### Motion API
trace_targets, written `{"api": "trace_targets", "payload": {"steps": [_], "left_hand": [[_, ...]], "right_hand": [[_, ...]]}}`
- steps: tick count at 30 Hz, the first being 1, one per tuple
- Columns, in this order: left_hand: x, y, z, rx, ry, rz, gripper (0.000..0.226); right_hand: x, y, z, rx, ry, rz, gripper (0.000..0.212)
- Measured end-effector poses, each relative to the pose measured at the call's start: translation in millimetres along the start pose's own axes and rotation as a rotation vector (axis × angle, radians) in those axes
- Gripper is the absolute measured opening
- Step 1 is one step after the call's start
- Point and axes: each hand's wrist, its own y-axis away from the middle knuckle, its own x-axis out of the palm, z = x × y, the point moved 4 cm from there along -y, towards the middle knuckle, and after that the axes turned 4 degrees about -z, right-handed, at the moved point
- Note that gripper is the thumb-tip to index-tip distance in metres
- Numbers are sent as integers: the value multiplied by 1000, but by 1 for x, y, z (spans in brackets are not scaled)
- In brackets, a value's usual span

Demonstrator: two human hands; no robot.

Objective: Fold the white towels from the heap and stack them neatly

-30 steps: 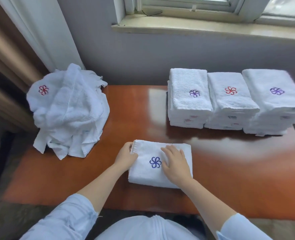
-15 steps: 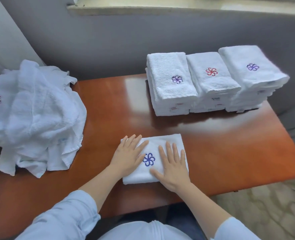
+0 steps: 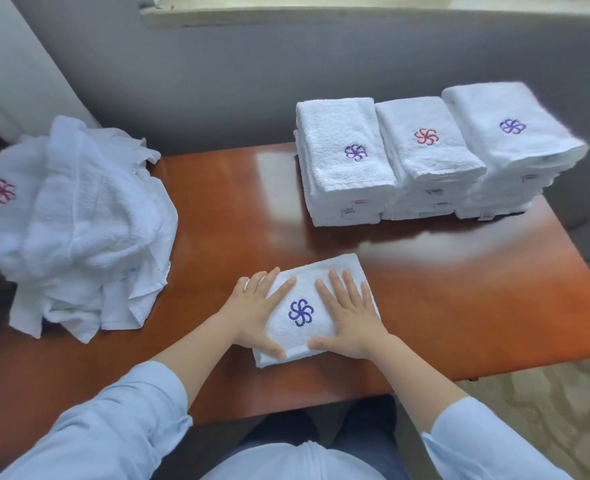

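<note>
towel (image 3: 301,329) folded, heap (image 3: 78,220) L, 3 stacks (image 3: 425,157) R

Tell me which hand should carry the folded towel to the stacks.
Right. Both hands lie flat on the folded towel, but the stacks stand beyond it to the right, nearest the right hand. The left hand is nearer the heap, probably better for fetching the next one.
</note>
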Motion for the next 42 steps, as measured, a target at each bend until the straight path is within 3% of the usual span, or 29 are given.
{"api": "trace_targets", "payload": {"steps": [6, 10, 13, 21, 26, 32, 36, 42], "left_hand": [[-7, 9, -17, -52, -12, 94, 138], [-8, 10, -23, -117, 148, 47, 92], [-6, 10, -33, -168, 315, 76, 77], [-1, 8, -73, -204, 852, 131, 60], [1, 7, -87, -233, 1008, 55, 49], [-1, 4, -87, -252, 1225, 85, 64], [-3, 5, -83, -262, 1323, 175, 69], [-4, 11, -87, -221, 1436, 235, 80]], "right_hand": [[-14, 7, -9, -48, 48, 16, 110], [-21, 26, -24, 30, 48, -103, 101], [-21, 46, -39, 206, -26, -222, 98], [-5, 78, -64, 571, -766, -426, 86], [4, 86, -74, 676, -1097, -365, 71], [-2, 97, -67, 586, -1310, -227, 71], [-7, 105, -61, 452, -1306, -137, 81], [-7, 109, -59, 421, -1283, -89, 77]]}}
